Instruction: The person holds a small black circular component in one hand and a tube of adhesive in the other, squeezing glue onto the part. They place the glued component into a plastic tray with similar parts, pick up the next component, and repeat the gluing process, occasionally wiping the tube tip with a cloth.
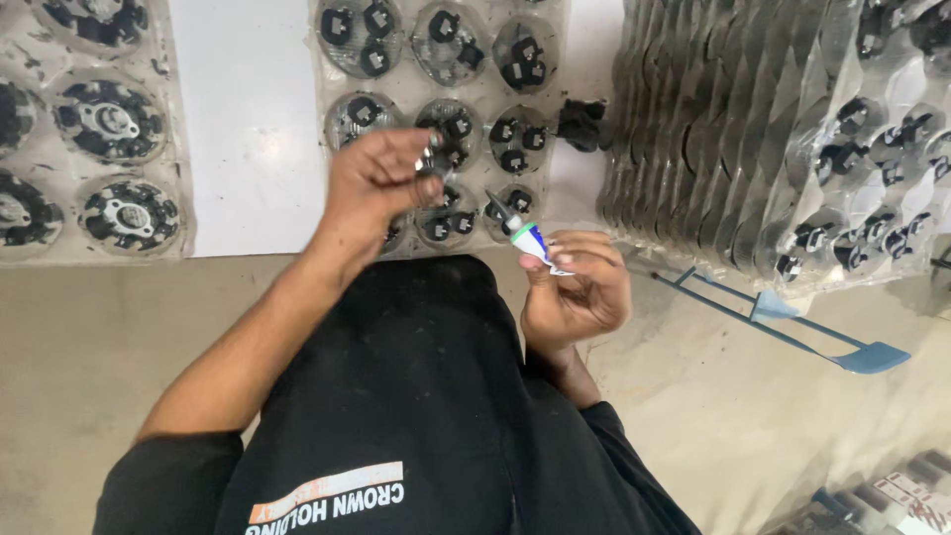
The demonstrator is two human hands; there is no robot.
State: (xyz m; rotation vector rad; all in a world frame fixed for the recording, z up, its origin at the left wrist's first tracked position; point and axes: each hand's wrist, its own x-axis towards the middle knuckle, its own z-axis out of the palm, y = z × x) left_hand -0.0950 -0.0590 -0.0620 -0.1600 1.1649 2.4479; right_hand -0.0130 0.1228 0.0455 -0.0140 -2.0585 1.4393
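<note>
My left hand (371,183) pinches a small metal and black part (433,159) over a clear plastic tray (406,94). The tray's round pockets hold several small black parts. My right hand (580,287) grips a small white and blue tube (530,238) with a thin dark nozzle pointing up-left toward the part. The nozzle tip sits a short way below and right of the held part, not touching it. My black-sleeved arms and black shirt fill the lower middle of the view.
Another tray (40,159) of round black and white parts lies at the left. Stacked clear trays (713,129) stand at the right, with more pocketed trays (882,149) beyond. A loose black part (581,124) lies between trays. A blue wire tool (783,317) rests on the beige floor.
</note>
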